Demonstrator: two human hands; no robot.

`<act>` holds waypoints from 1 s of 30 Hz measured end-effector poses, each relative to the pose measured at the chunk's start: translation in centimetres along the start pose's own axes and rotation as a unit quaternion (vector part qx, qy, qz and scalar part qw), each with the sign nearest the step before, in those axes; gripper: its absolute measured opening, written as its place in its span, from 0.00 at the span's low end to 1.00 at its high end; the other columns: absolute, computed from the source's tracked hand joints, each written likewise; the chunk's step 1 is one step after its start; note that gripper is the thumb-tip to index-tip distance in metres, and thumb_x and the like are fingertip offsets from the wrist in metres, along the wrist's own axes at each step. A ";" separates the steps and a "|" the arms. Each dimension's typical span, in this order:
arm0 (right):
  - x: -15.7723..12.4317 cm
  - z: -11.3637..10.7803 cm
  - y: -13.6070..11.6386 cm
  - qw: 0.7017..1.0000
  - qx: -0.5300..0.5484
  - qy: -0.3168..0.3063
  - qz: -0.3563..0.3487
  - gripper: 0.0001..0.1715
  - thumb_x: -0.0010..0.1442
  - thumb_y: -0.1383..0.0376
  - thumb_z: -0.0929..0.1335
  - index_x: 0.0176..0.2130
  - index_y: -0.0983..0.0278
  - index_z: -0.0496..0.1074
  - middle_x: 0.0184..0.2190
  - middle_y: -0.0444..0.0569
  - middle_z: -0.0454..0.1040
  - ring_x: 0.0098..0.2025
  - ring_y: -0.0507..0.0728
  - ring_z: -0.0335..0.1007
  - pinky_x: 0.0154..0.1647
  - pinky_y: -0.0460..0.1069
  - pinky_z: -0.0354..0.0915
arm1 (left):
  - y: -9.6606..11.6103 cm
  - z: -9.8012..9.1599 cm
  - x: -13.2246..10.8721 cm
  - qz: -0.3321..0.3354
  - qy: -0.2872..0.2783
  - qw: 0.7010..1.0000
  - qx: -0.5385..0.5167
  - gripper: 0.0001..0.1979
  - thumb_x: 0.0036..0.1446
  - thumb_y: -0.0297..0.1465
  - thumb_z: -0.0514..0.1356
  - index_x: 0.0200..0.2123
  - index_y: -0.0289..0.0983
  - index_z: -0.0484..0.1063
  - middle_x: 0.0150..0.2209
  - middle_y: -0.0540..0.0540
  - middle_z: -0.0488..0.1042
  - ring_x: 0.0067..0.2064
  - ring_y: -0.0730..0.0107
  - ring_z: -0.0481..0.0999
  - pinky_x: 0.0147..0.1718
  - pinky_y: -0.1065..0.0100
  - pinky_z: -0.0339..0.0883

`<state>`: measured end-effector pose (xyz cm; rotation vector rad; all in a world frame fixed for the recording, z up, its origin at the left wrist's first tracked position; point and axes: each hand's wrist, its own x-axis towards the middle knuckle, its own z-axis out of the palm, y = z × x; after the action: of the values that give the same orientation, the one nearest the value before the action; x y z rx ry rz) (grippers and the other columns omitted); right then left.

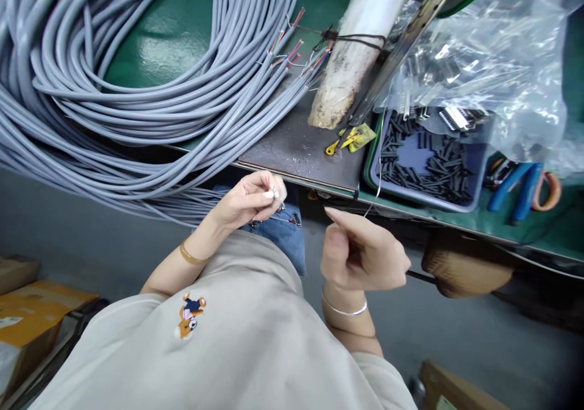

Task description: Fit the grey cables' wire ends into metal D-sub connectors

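While you're pinching a whitish bit [274, 194] in your left hand [250, 203] fingertips [267, 185], probably steadying it, your right hand [362, 255] is hovering fisted beside them, under a thin wire [378, 173].

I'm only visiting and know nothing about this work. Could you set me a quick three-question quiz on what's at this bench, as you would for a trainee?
1. True or false: the blue tray holds short black tubes.
2. What pinches the lower end of the thin wire? A) the person's right hand; B) a clamp on the bench; C) nothing, it lies loose in the tray.
3. Fill in: the big coil of cables lying on the green bench is ___ in colour.

Key: 1 true; 2 A; 3 grey.
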<state>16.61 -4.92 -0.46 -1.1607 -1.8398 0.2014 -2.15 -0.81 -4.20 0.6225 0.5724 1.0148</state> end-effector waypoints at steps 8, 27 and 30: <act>1.8 0.5 0.5 0.998 -0.051 0.006 0.033 0.13 0.69 0.65 0.69 0.50 0.56 0.82 0.21 0.40 0.73 0.19 0.48 0.58 0.22 0.46 0.58 | 0.0 2.9 -0.3 0.077 0.097 0.990 0.072 0.15 0.60 0.37 0.69 0.32 0.37 0.67 0.25 0.55 0.75 0.14 0.83 0.68 0.13 0.78 0.57; 1.5 0.2 0.7 0.979 -0.084 -0.091 -0.160 0.25 0.67 0.70 0.70 0.62 0.60 0.73 0.19 0.36 0.62 0.20 0.49 0.51 0.24 0.48 0.52 | 0.8 2.5 0.4 0.014 0.076 0.997 0.006 0.20 0.50 0.40 0.74 0.31 0.37 0.67 0.23 0.54 0.71 0.15 0.85 0.59 0.14 0.77 0.48; 1.3 0.1 0.1 0.979 -0.017 -0.107 -0.175 0.28 0.66 0.69 0.69 0.64 0.61 0.71 0.20 0.37 0.65 0.21 0.49 0.57 0.25 0.48 0.55 | 0.4 1.1 0.4 -0.018 0.000 1.000 -0.026 0.24 0.45 0.44 0.75 0.27 0.38 0.63 0.19 0.54 0.66 0.15 0.82 0.57 0.12 0.75 0.47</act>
<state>16.45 -3.85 0.19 -0.8419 -2.2114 0.0953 -1.39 -0.53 -3.23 0.5652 0.5534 0.9928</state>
